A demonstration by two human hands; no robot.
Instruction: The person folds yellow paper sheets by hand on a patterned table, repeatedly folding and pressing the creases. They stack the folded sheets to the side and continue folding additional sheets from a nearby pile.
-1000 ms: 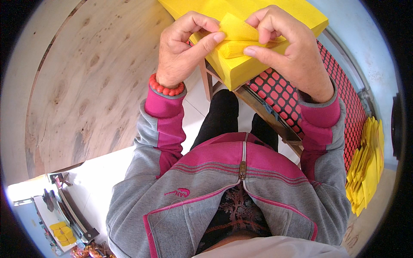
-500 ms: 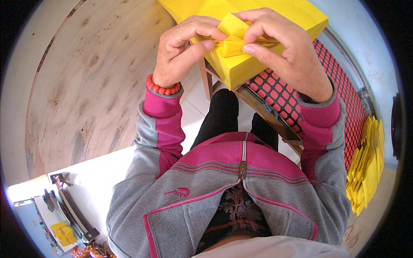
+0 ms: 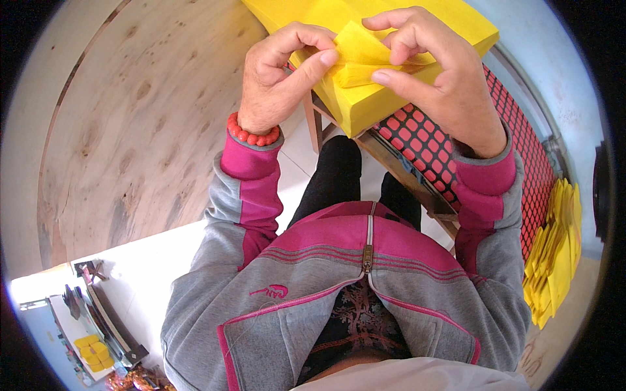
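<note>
A boxy yellow cloth bag point(image 3: 375, 103) lies across the top of the view, its near corner pointing toward me. At its near end a loose yellow flap point(image 3: 357, 44) stands up above a folded strip point(image 3: 358, 73). My left hand point(image 3: 274, 75) pinches the flap's left edge between thumb and fingertips. On the other side, my right hand point(image 3: 447, 75) has its index finger raised and its thumb apart from the curled fingers. That thumb's tip is at the strip's right part. Whether the curled fingers touch the flap is hard to tell.
Beneath the bag is a seat with a red and black grid pattern point(image 3: 417, 133) and a wooden frame. Folded yellow cloth pieces point(image 3: 554, 254) are stacked at the right. A wooden board point(image 3: 143, 130) fills the left. Lower left, yellow rolls point(image 3: 93, 352) sit on a light surface.
My right fingers have opened from their pinch and the index finger has lifted. The flap now leans and spreads to the right. My left hand keeps its pinch, slightly shifted right.
</note>
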